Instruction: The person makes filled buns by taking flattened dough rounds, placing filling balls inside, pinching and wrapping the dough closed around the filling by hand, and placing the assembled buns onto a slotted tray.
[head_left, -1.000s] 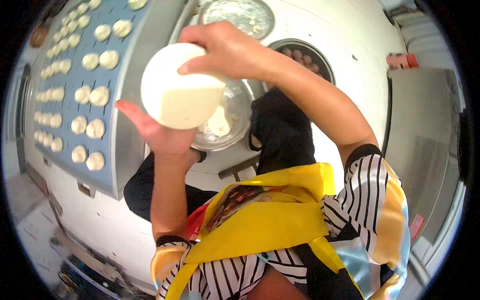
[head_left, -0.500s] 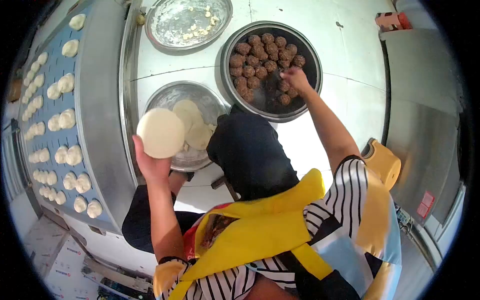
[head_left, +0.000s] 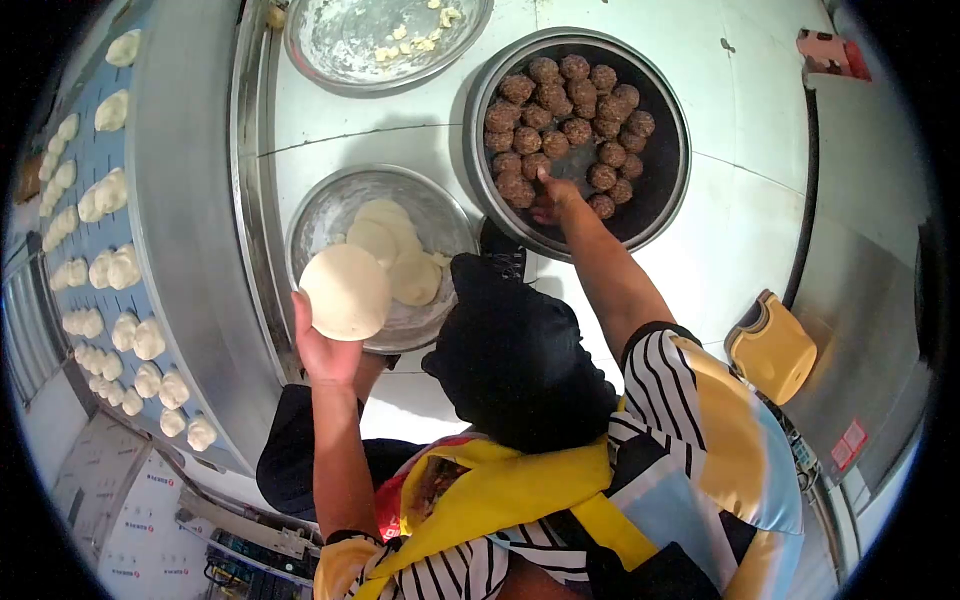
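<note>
My left hand (head_left: 328,356) holds a round, flat dough wrapper (head_left: 345,292), its palm under the near edge. Below and behind that wrapper is a metal tray (head_left: 455,215) with several more wrappers (head_left: 380,228) overlapping in it. Inside the large dark pan (head_left: 677,170), my right hand (head_left: 557,202) is low at the near left side, thumb and fingers apart, beside brown filling balls (head_left: 555,95). Its fingertips are partly hidden, and no ball shows clearly between them.
At left, a blue conveyor belt (head_left: 90,245) carries rows of shaped dough pieces behind a metal rail (head_left: 190,230). Another floury tray (head_left: 340,40) with dough scraps lies at the top. A yellow stool (head_left: 775,350) stands at right, near a metal cabinet (head_left: 880,270).
My right hand has moved left and nearer within the pan, its thumb and fingers spreading. The left hand still holds its wrapper. The whole view has shifted slightly.
</note>
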